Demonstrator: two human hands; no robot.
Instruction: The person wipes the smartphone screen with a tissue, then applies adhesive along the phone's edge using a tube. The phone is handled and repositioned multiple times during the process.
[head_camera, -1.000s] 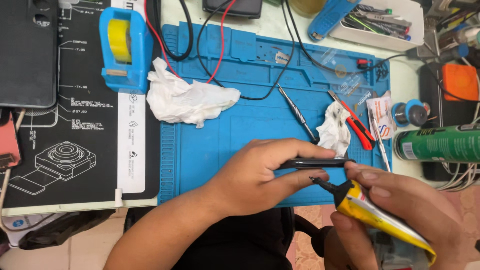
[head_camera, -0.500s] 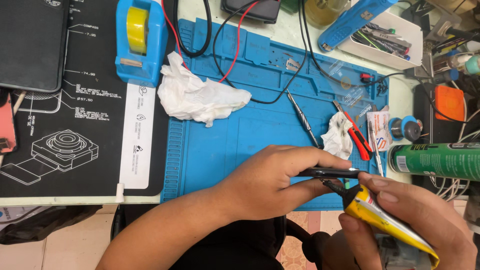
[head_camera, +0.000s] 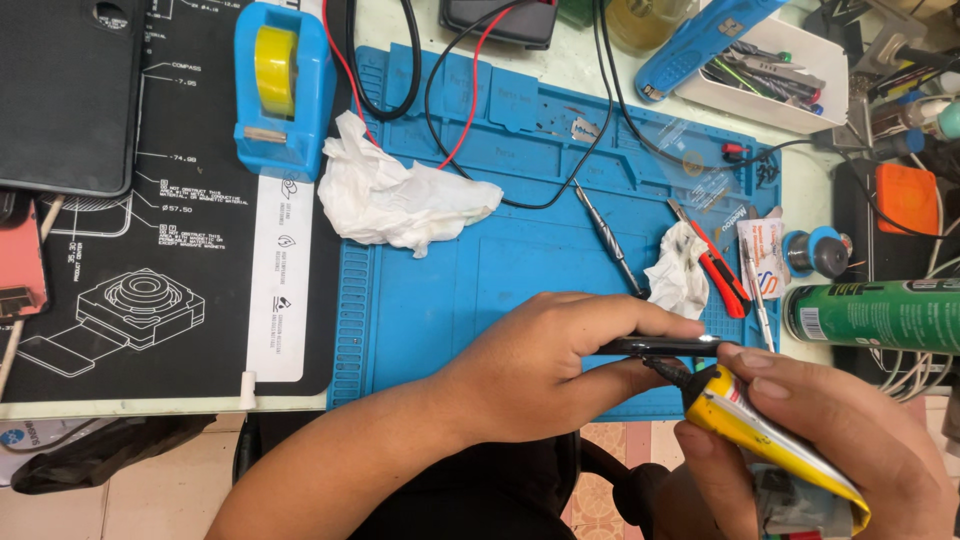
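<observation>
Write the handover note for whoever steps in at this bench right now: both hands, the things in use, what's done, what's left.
Left hand: pinches a thin black device edge-up over the blue mat.
Right hand: grips a yellow glue tube, its black nozzle touching the device's lower edge.
Nearby: crumpled tissue, red cutter, green can.
Done: nozzle placed on the edge; no glue bead visible.
Left: cannot tell how much of the edge remains.

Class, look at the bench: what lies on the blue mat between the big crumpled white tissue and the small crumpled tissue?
In the head view, a slim metal-tipped tool lies between the big tissue and the small tissue.
</observation>
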